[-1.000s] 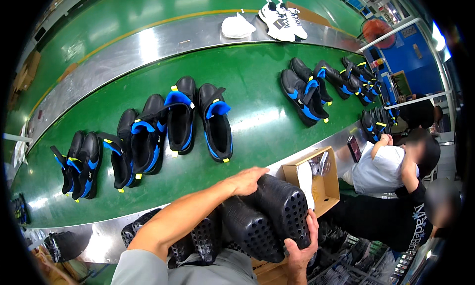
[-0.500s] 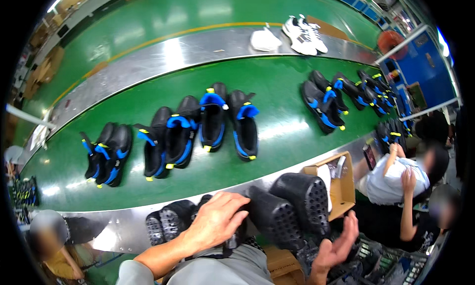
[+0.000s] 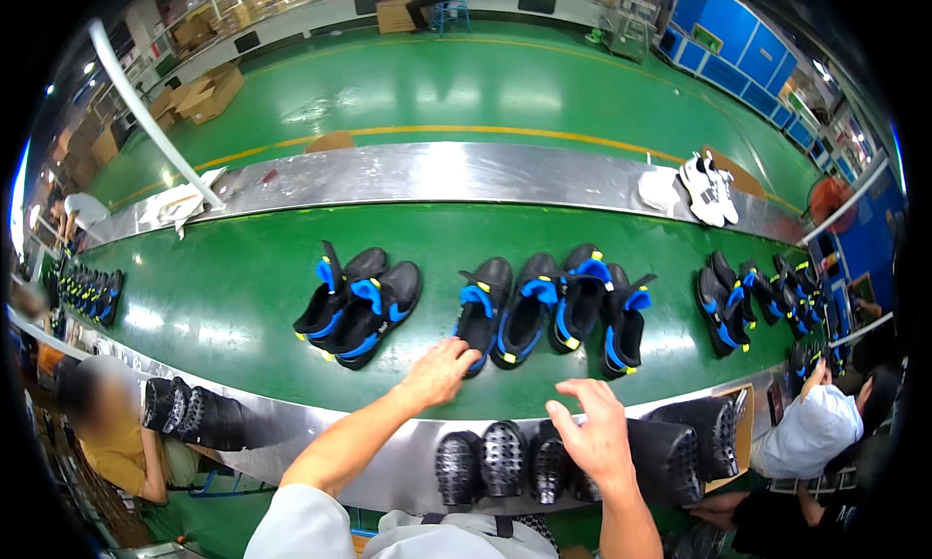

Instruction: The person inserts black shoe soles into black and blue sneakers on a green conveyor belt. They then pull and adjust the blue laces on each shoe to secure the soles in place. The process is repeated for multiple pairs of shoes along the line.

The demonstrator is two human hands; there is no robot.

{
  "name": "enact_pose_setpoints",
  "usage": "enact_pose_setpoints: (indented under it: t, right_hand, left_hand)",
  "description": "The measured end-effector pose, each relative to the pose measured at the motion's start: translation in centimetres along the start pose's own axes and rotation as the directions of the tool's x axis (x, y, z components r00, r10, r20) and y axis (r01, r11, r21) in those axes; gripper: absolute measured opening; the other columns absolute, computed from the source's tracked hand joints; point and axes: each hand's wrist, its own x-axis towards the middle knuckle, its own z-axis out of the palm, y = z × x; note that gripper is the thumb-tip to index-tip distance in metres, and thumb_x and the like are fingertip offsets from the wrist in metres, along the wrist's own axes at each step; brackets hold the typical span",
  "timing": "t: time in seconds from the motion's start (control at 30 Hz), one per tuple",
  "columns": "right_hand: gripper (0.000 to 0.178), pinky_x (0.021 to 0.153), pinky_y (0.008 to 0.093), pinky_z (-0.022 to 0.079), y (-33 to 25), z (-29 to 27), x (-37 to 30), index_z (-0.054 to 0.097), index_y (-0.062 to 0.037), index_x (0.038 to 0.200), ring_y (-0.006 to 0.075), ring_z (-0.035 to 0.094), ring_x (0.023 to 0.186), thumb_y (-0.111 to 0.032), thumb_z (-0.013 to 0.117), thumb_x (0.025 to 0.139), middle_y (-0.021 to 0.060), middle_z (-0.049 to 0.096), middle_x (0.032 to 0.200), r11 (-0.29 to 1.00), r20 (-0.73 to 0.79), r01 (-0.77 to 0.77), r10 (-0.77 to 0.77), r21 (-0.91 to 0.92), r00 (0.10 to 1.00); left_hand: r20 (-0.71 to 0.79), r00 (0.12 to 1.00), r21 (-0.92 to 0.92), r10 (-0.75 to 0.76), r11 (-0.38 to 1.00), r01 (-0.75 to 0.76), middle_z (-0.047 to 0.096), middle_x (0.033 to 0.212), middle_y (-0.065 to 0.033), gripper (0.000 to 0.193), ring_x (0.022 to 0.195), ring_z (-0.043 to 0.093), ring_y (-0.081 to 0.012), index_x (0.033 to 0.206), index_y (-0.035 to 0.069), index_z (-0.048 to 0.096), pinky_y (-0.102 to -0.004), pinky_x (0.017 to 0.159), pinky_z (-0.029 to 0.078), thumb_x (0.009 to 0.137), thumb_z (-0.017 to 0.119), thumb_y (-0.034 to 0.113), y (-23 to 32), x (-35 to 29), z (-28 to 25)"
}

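Observation:
A row of black shoes with blue linings and yellow tabs stands on the green belt (image 3: pixel 243 234). My left hand (image 3: pixel 437 372) reaches over the belt's near side, its fingers bent over the heel of the leftmost shoe (image 3: pixel 482 302) in the middle group. Beside that one are a second shoe (image 3: pixel 529 311), a third shoe (image 3: pixel 582 302) and a fourth shoe (image 3: pixel 623 326). My right hand (image 3: pixel 594 431) is open and holds nothing, fingers apart, above black rounded forms with studded faces (image 3: pixel 504 459) along the metal edge. It partly hides some of them.
Another pair of shoes (image 3: pixel 374 311) stands left on the belt, more shoes (image 3: pixel 718 302) right. Larger black forms (image 3: pixel 670 452) stand before a cardboard box (image 3: pixel 744 433). White sneakers (image 3: pixel 709 190) rest on the far metal ledge (image 3: pixel 427 175). People sit at left (image 3: pixel 112 433) and right (image 3: pixel 811 418).
The view has swung left, so the belt's shoes appear farther right. My left hand has moved from the black forms to a shoe heel. My right hand has come up from beside the large forms.

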Motion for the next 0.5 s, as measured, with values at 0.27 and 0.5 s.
enact_pose_setpoints:
  t: [0.27,0.5]
  right_hand:
    - [0.056,0.096,0.0498,0.050,4.4,15.0,7.0,0.060,0.0062,0.117,0.0439,0.062,0.107,-0.034,0.077,0.082,0.0251,0.069,0.112,0.943,0.097,-0.174,0.209,-0.282,0.973]
    - [0.083,0.098,0.0458,0.045,4.7,21.8,11.0,0.051,0.0113,0.131,0.0349,0.061,0.114,-0.053,0.074,0.083,0.0190,0.071,0.112,0.670,0.028,-0.376,0.509,-0.640,0.860]
  left_hand:
    - [0.037,0.925,0.528,-0.378,0.793,0.303,0.056,0.126,-0.0210,0.057,0.122,0.051,-0.0429,0.133,0.025,0.060,-0.0511,0.095,0.045,0.079,0.072,0.010,-12.2,-10.8,-8.5]
    - [0.132,0.970,0.358,-0.202,0.923,0.144,0.055,0.130,-0.0158,0.079,0.127,0.050,-0.0376,0.133,0.029,0.059,-0.0512,0.101,0.043,0.062,0.093,0.027,-17.2,-12.9,-12.2]
